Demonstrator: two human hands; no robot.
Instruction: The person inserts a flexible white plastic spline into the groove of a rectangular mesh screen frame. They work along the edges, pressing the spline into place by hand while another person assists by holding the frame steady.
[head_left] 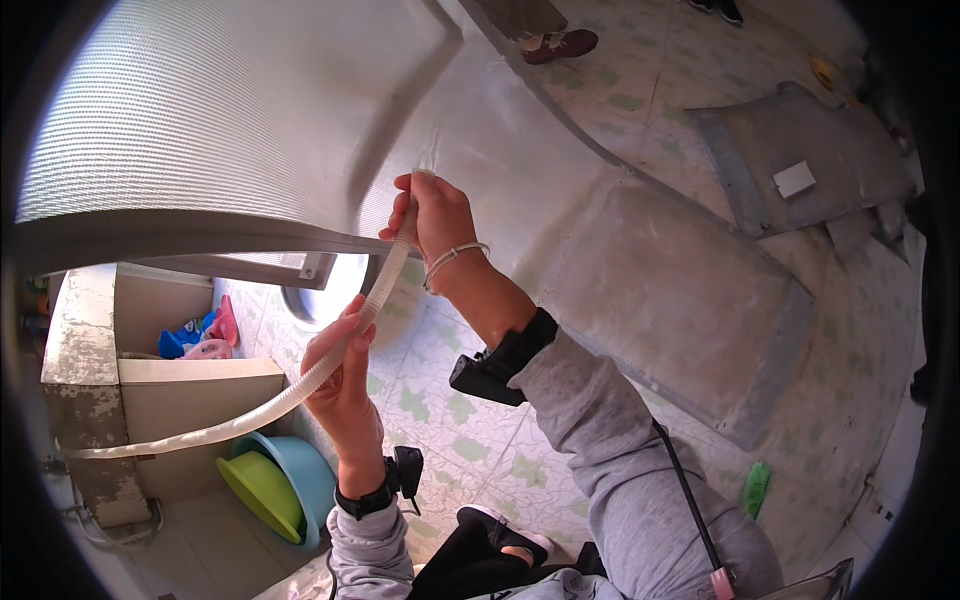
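Observation:
A white corrugated hose runs up from the lower left through both my hands. My right hand is closed around its upper end, next to the surface of a large grey mesh panel. What looks like clear water shows at the hose's tip, against the panel. Lower down the hose, my left hand grips it between thumb and fingers. The panel's dark grey frame edge passes just left of my right hand. Part of the hose's end is hidden by my right fingers.
Below left, a light blue basin and a green basin lean beside a worn ledge. Blue and pink items lie behind. Another grey panel rests on the patterned floor. A person's shoe is at the top.

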